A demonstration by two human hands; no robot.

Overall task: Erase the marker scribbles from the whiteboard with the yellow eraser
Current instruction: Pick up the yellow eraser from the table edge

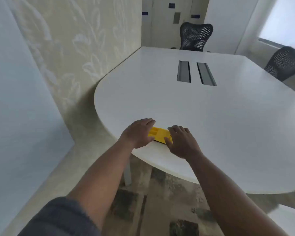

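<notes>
The yellow eraser (160,134) lies flat on the white table (211,116) close to its near rounded edge. My left hand (137,133) covers the eraser's left end, thumb at its near side and fingers along its far side. My right hand (180,140) holds the eraser's right end the same way. Both hands touch the eraser while it rests on the tabletop. A pale whiteboard panel (15,99) fills the left side of the view; no marker scribbles show on the visible part.
Two grey cable slots (196,73) sit in the middle of the table. A black mesh chair (195,37) stands at the far end, another chair (286,63) at the right. A patterned wall (78,48) runs along the left. Carpet (160,201) lies below.
</notes>
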